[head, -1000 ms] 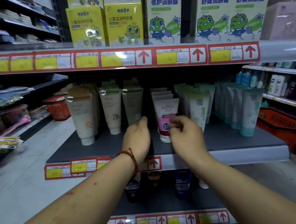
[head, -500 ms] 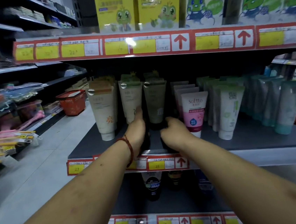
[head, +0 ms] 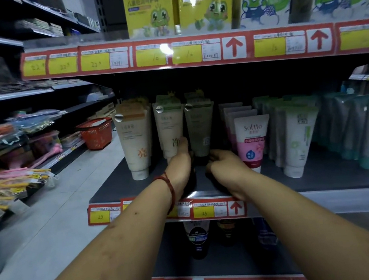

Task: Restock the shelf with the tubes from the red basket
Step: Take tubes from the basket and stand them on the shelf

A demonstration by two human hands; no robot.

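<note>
Both hands reach onto the grey shelf (head: 319, 178) near its front edge, where bare room lies before the tubes; the left hand (head: 179, 163) and right hand (head: 224, 163) close around the dark cap of the olive-green tube (head: 201, 131), fingers curled on it. Just beside stands a soft pink tube (head: 252, 139) reading "Soltto"; the red basket (head: 96, 133) sits on the floor well apart.

We read "Soltto" on the pink-and-white tube (head: 252, 140), "亮" on the cream tube (head: 135, 142), "25" on the shelf-edge price tag (head: 203, 212).
</note>
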